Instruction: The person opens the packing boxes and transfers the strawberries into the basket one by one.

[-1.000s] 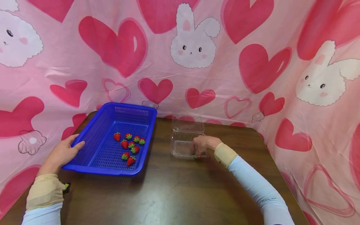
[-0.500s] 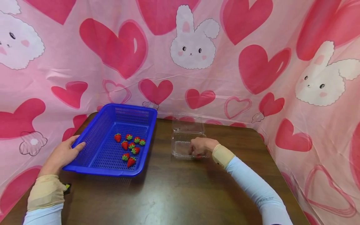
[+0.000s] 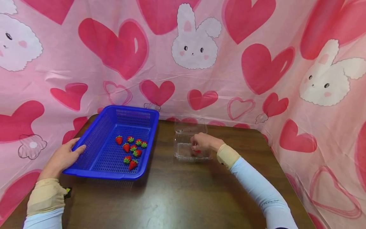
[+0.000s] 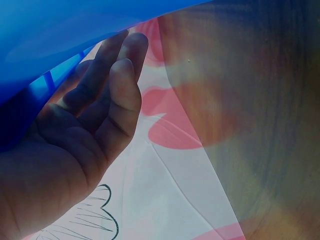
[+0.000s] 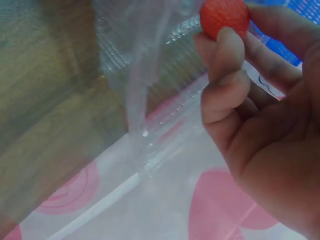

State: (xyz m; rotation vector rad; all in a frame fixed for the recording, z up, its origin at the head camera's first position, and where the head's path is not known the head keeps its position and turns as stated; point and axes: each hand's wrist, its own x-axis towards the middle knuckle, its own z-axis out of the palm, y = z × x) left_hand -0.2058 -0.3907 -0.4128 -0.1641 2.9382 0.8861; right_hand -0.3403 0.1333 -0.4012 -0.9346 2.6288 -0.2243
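My left hand point(image 3: 61, 157) grips the left rim of a blue plastic basket point(image 3: 105, 174), thumb over the edge; in the left wrist view its fingers point(image 4: 125, 85) curl beneath the blue rim. Several red strawberries point(image 3: 126, 147) with green leaves lie on the perforated basket floor. At right, my right hand point(image 3: 204, 142) is over the clear plastic clamshell box point(image 3: 180, 156), whose lid point(image 3: 190, 127) stands open at the back. A strawberry point(image 5: 225, 19) is pinched between thumb and fingertips in the right wrist view. The hand covers part of the box's inside.
Both containers are on a brown wooden table point(image 3: 160, 200). Close behind and to the sides hangs a pink cloth point(image 3: 163, 66) with hearts and rabbits. A small black and yellow object point(image 3: 67, 192) shows beside the left wrist.
My right hand, with the strawberry, has shifted slightly up and left, from the box's front right corner to over its inside. The left hand and basket have stayed in place.
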